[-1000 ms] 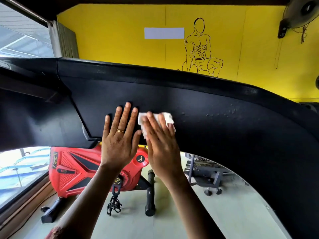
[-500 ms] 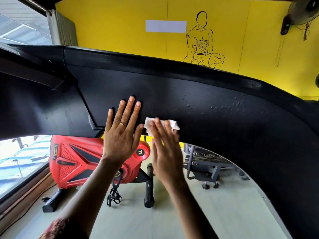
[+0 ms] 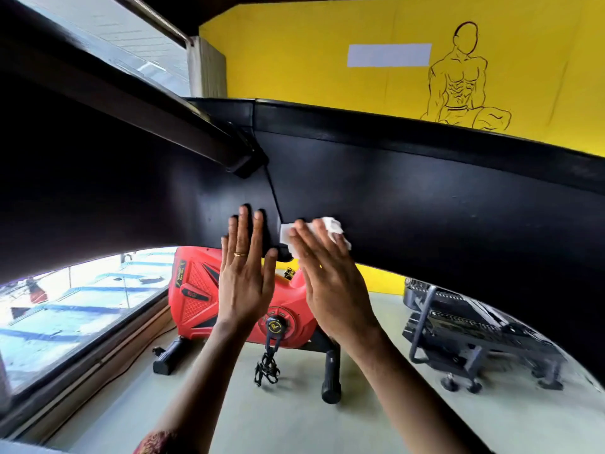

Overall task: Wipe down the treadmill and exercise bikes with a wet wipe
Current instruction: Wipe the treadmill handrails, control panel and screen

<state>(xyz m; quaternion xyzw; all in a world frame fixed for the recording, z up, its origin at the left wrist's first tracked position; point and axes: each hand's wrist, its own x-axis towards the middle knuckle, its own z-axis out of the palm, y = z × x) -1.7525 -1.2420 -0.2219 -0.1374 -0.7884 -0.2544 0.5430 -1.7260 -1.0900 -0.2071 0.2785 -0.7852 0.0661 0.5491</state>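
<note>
A wide black treadmill panel (image 3: 425, 198) curves across the view in front of me. My left hand (image 3: 245, 273) lies flat against it, fingers straight, a gold ring on one finger. Just to its right, my right hand (image 3: 327, 280) presses a crumpled white wet wipe (image 3: 330, 226) onto the panel with straight fingers, near a seam in the black surface. The wipe shows above and beside the fingertips; the rest of it is hidden under the hand. Below the panel stands a red exercise bike body (image 3: 196, 290) on the floor.
A window (image 3: 65, 316) with a wooden sill runs along the left. A dark metal bench or rack (image 3: 465, 329) stands on the pale floor at the right. The yellow wall (image 3: 311, 60) behind carries a line drawing of a muscular figure.
My view has swung left and nearer. Both hands sit lower on the panel, close to the seam and its bottom edge. The wipe stays under my right fingers.
</note>
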